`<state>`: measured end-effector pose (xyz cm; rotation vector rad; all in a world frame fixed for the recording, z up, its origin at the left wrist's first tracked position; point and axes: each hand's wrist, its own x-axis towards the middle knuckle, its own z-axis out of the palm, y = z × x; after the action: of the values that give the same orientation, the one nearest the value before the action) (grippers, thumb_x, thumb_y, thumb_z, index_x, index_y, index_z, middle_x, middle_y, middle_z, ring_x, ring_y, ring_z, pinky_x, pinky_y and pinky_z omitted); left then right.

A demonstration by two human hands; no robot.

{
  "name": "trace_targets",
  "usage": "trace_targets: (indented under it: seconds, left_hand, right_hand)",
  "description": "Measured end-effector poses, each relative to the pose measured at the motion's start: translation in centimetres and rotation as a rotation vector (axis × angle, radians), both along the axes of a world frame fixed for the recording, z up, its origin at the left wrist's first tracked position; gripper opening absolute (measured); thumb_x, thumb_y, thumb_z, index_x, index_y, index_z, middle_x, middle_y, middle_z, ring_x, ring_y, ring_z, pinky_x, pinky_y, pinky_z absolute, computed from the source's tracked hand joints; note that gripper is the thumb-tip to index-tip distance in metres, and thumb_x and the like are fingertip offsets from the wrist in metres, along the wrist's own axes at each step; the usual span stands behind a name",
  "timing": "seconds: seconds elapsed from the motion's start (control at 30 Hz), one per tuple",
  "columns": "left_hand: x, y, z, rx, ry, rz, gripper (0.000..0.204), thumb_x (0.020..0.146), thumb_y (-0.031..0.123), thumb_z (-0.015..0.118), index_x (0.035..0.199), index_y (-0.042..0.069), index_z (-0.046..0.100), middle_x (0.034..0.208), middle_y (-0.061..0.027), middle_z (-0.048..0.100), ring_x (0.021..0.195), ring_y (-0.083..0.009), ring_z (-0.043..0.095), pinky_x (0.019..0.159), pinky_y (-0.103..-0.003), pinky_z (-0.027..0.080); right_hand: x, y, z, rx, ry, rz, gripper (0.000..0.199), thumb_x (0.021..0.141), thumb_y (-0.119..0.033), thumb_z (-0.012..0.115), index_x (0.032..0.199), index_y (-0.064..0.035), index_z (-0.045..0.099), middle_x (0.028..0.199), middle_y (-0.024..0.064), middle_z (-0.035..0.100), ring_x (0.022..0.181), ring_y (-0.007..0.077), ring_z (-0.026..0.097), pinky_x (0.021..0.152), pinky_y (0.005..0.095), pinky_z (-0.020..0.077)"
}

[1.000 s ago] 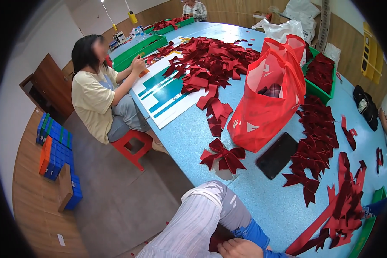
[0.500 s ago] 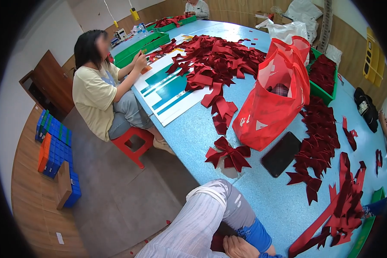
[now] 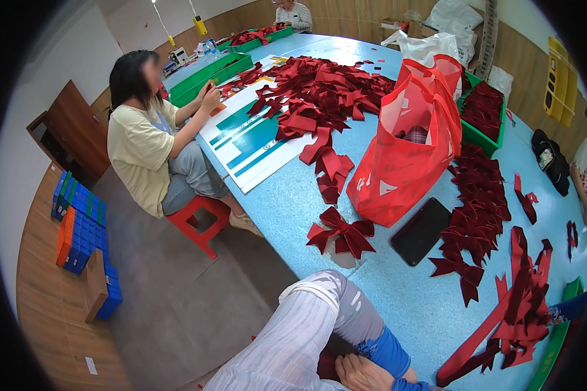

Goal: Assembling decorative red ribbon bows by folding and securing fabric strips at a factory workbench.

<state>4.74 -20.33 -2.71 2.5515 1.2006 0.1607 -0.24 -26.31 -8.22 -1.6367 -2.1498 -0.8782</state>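
Down at the lower edge, one hand (image 3: 362,375) rests near dark red ribbon (image 3: 329,365) under the blue surface (image 3: 398,300); whether its fingers grip anything cannot be told.

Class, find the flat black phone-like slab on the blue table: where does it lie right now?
In the head view, the black slab lies flat on the blue table, right of centre, just below the red plastic bag, between the finished dark red bow and the row of bows.
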Motion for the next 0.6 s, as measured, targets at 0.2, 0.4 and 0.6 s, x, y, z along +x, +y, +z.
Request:
trace_targets:
  seconds: [0.2,0.4,0.6]
  left_hand:
    - [0.0,0.0,0.4,-0.014,0.05,0.007,0.011,0.079,0.019,0.055,0.077,0.008,0.054,0.073,-0.0029,0.054,0.07,-0.0189,0.056,0.062,-0.03,0.043]
    - [0.1,0.1,0.8,-0.015,0.07,-0.073,0.011,0.079,0.019,0.054,0.077,0.008,0.054,0.074,-0.0024,0.055,0.071,-0.0183,0.056,0.062,-0.03,0.042]
    - [-2.2,1.6,-0.8,0.021,-0.097,-0.803,0.011,0.079,0.019,0.054,0.078,0.008,0.054,0.074,-0.0019,0.055,0.072,-0.0177,0.056,0.063,-0.029,0.042]
  right_hand:
    - [-2.9,-2.4,-1.1,0.227,0.054,-0.295,0.015,0.077,-0.011,0.054,0.063,-0.0053,0.057,0.06,0.0123,0.051,0.053,0.0228,0.049,0.051,0.0356,0.0388]
    - [-6.2,-3.7,-2.3,0.476,0.061,-0.67,0.019,0.079,-0.01,0.054,0.06,-0.0071,0.056,0.056,0.0115,0.05,0.049,0.0222,0.048,0.047,0.0363,0.0376]
    - [-4.3,0.7,-4.7,0.865,-0.378,-1.572,0.023,0.08,-0.009,0.054,0.057,-0.0088,0.055,0.052,0.0107,0.049,0.044,0.0216,0.046,0.043,0.037,0.0365]
